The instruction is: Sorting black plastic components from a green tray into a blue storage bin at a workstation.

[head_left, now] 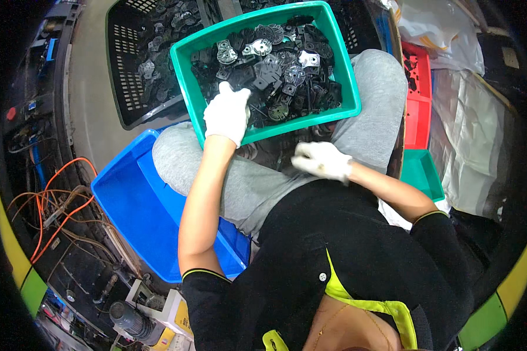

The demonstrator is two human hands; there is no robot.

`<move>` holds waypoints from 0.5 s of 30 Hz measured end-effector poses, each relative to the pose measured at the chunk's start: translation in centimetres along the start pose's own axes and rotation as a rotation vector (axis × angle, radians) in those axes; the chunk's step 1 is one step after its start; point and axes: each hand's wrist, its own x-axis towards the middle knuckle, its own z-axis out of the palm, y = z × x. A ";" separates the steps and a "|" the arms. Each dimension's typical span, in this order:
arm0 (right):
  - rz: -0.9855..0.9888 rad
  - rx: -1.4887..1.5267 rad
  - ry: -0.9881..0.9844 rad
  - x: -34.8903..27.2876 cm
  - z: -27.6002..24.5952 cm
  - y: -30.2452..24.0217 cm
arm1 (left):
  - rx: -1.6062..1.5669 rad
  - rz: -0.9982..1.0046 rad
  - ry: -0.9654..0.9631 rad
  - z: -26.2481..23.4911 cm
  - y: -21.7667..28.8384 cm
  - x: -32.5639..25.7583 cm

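Observation:
A green bin, tilted across my lap, is filled with a jumble of black and metallic mechanical parts. My left hand, in a white knitted glove, is at the bin's near left corner, over the parts. Its fingers bend down and look closed, but whatever they hold is hidden. Just outside the near rim, above my lap, my right hand wears the same kind of glove. Its fingers are curled together and slightly blurred; I cannot make out anything in them.
Beyond the green bin stands a black perforated crate with more dark parts. A blue bin lies at my left. On the right are a red tray with small dark pieces and a small green tray. Orange cables hang far left.

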 end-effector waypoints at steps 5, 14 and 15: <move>0.094 -0.277 0.472 14.9 11.7 9.3 | -0.289 0.044 0.125 -0.8 -1.5 -0.2; 0.153 -0.400 0.269 18.3 9.5 9.7 | -1.710 -0.261 0.116 -3.5 -4.7 -2.8; 0.115 -0.399 0.241 15.4 9.9 10.9 | -1.989 -0.200 0.158 -2.4 -5.7 -3.2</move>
